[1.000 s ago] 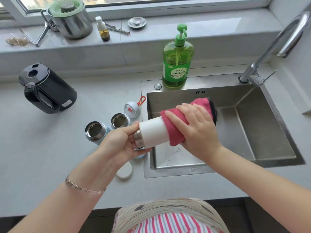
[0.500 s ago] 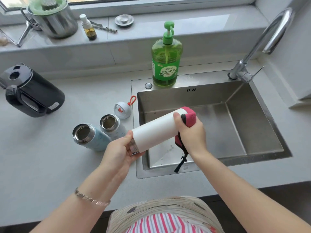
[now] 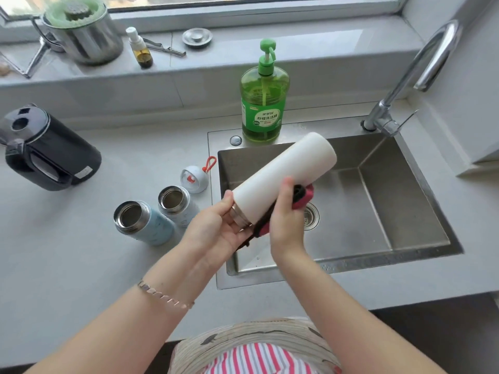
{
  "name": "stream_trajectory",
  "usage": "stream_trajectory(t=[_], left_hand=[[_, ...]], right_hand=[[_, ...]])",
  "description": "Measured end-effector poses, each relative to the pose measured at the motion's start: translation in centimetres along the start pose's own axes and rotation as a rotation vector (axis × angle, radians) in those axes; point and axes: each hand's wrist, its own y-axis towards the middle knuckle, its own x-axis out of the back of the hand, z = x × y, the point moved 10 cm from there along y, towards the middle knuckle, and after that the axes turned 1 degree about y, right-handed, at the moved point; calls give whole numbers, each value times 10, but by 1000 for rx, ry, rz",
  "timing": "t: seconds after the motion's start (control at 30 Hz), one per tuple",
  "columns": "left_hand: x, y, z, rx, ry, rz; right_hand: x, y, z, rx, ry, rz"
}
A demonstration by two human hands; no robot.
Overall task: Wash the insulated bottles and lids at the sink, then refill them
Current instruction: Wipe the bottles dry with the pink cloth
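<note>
A white insulated bottle [image 3: 286,174] lies tilted over the left part of the steel sink [image 3: 421,209], its base raised toward the back. My left hand [image 3: 218,228] grips its steel threaded neck. My right hand [image 3: 286,211] presses a pink and black cloth [image 3: 303,197] against the bottle's underside, thumb over the white wall. On the counter to the left stand two open bottles, a pale blue bottle [image 3: 151,225] and a white patterned bottle [image 3: 179,203]. Behind them sits a round white lid [image 3: 194,178] with an orange loop.
A green dish soap pump bottle [image 3: 263,103] stands at the sink's back edge, the chrome tap [image 3: 405,76] at the back right. A black electric kettle [image 3: 46,152] sits at far left. The windowsill holds a steel pot [image 3: 86,36], a small spray bottle [image 3: 140,49] and a sink plug [image 3: 197,37].
My right hand slid the cloth from the bottle's base down along its underside toward the neck. The bottle's base swung up toward the soap bottle.
</note>
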Motion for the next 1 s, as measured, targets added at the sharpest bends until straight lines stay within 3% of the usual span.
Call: stream_trajectory(t=[0.1,0.2,0.3,0.4,0.5,0.63,0.8,1.0], left_hand=[[3,-10,-6,25,-2,26],[15,-26,-20,-58,78,30],[52,-50,-48,-243,303,-61],[97,-90,-81,-475,704,-222],[137,-128,-100,-580,1120,-461],[201,-145,-129,-553,1262,-762],[244,-103,-165,-567,1492,-807],[253,-42,-211,-596,1802,-876]], right_hand=[[6,15,11,-133,134,47],[18,21,26,-178,137,28],[34,25,33,-168,-174,5],[24,19,16,-136,-611,192],[4,4,-8,-136,-833,380],[-28,-13,-30,-105,-971,557],[-71,-31,-41,-28,-1051,683],[-89,-32,-40,-29,-958,617]])
